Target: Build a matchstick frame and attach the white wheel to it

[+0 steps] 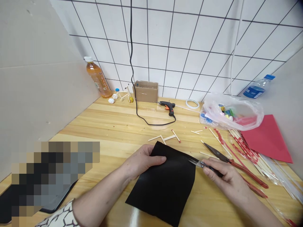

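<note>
My left hand grips the upper left edge of a sheet of black paper, with the thumb on top and the other fingers hidden behind it. The sheet is tilted over the table. My right hand is closed around the dark handles of small scissors. Their silver blades are at the sheet's upper right edge, where a narrow strip runs along the top. Just beyond the paper lies a small frame of joined thin sticks. Larger scissors with reddish-brown handles rest beside my right hand.
A hot glue gun with a black cord lies before a cardboard box. An orange drink bottle stands back left. A plastic bag of caps, red sheet and bundled sticks lie right. A blurred-out device lies left.
</note>
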`<action>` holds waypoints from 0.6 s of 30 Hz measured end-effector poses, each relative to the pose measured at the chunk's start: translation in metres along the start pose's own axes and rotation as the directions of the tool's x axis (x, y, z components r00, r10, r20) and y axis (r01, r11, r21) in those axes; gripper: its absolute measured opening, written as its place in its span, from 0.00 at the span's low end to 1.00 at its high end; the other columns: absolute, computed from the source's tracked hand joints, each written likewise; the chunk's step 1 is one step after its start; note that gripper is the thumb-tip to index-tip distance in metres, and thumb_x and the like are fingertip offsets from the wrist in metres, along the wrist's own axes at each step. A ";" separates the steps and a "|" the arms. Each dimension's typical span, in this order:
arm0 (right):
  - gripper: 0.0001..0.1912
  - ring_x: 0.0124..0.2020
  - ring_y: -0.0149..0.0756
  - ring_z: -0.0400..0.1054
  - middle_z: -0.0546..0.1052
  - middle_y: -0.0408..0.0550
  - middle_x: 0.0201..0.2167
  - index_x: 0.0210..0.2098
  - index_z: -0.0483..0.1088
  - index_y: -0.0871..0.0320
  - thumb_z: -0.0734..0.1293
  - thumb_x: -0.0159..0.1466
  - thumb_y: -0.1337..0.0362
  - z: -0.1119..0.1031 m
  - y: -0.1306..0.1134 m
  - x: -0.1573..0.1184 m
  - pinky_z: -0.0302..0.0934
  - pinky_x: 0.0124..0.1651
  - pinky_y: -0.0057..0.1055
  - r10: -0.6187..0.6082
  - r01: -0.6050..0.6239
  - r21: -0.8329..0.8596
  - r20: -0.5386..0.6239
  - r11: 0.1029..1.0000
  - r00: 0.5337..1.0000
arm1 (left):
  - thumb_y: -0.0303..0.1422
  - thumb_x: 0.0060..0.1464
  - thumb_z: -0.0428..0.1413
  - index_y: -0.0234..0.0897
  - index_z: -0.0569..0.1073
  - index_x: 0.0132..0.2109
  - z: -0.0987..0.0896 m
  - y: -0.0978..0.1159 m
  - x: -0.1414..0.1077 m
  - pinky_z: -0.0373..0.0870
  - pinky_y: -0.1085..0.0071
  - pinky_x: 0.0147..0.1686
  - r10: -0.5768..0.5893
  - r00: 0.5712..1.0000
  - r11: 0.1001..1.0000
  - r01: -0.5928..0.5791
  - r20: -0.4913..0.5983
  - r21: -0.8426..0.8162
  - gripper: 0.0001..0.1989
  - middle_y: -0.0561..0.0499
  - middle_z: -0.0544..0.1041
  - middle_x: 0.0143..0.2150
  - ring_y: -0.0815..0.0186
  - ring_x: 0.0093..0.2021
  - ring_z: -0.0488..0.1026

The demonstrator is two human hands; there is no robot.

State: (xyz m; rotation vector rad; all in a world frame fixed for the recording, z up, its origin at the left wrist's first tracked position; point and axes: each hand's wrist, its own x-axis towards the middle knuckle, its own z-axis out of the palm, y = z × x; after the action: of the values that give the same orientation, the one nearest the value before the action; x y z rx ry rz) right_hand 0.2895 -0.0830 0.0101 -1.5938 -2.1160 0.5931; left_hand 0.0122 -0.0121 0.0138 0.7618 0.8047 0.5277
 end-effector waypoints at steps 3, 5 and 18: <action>0.11 0.41 0.43 0.72 0.78 0.49 0.38 0.38 0.73 0.55 0.60 0.64 0.60 0.000 -0.003 0.001 0.67 0.35 0.32 0.011 -0.012 0.020 0.014 1.000 1.000 | 0.32 0.39 0.65 0.32 0.78 0.38 0.000 -0.002 0.001 0.71 0.71 0.35 -0.005 1.000 1.000 0.005 0.009 0.001 0.15 0.47 0.80 0.33 0.63 0.33 0.76; 0.11 0.41 0.43 0.71 0.77 0.48 0.34 0.36 0.72 0.55 0.59 0.64 0.60 0.000 -0.005 0.002 0.66 0.35 0.32 0.018 -0.019 0.028 0.026 0.999 0.999 | 0.32 0.39 0.65 0.32 0.78 0.37 0.001 -0.003 0.001 0.71 0.71 0.35 -0.008 1.000 1.000 0.008 0.010 0.001 0.15 0.47 0.80 0.34 0.63 0.33 0.76; 0.12 0.39 0.41 0.71 0.75 0.46 0.28 0.30 0.70 0.55 0.58 0.64 0.58 -0.002 -0.016 0.006 0.65 0.39 0.31 0.070 -0.075 0.078 0.063 0.994 0.996 | 0.33 0.38 0.65 0.32 0.77 0.36 0.005 -0.002 -0.001 0.70 0.69 0.37 0.017 1.000 0.999 -0.018 0.008 0.039 0.15 0.46 0.80 0.34 0.62 0.34 0.76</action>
State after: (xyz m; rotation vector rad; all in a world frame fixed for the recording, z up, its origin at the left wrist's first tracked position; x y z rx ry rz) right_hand 0.2766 -0.0815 0.0214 -1.6329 -2.0573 0.7493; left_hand 0.0162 -0.0159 0.0147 0.8074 0.8039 0.5256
